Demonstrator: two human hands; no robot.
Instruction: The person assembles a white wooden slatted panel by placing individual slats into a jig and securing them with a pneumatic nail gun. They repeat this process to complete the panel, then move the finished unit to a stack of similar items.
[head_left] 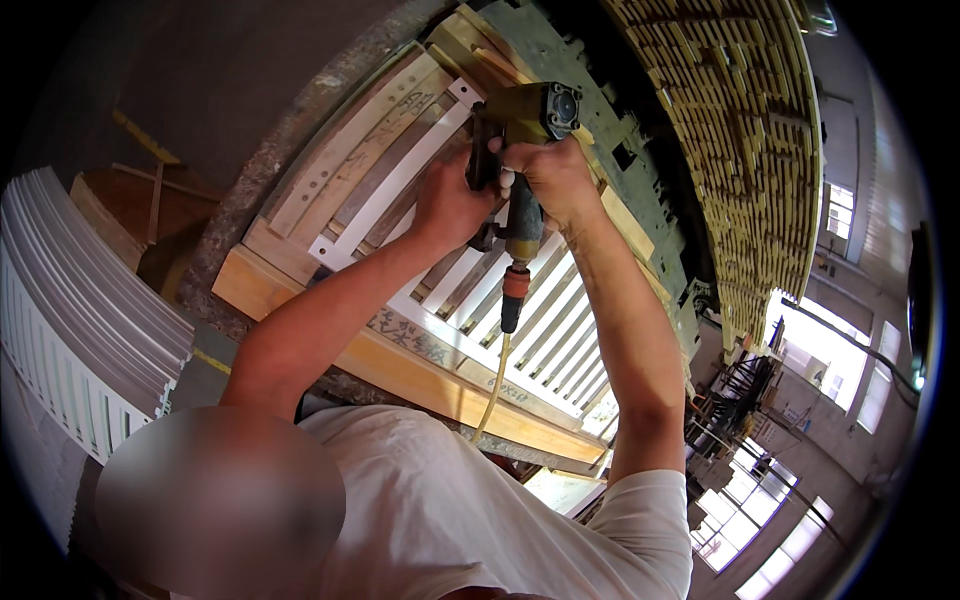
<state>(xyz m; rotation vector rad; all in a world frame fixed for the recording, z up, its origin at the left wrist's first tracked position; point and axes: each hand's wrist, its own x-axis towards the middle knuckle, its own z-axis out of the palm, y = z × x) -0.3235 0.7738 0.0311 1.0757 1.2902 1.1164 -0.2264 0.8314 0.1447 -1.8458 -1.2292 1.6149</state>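
A pneumatic nail gun [525,115] with a yellowish head and a dark nose stands over a white slatted panel [430,312]. My right hand [555,178] is wrapped round its handle. From the handle's end, a red and black coupling joins a thin yellow air hose [497,385]. Close against the gun's nose is my left hand [450,205], its fingers curled; what they grip is hidden by the hand and the tool. The panel lies inside a wooden frame jig [300,215] with handwriting on its boards. Parallel white slats run across it.
Tall stacks of wooden strips [735,130] rise at the right, beyond a dark green surface [610,120]. At the left stands a stack of white slatted panels [95,300]. A worn bench edge [270,150] borders the jig. Windows [745,500] show at the far right.
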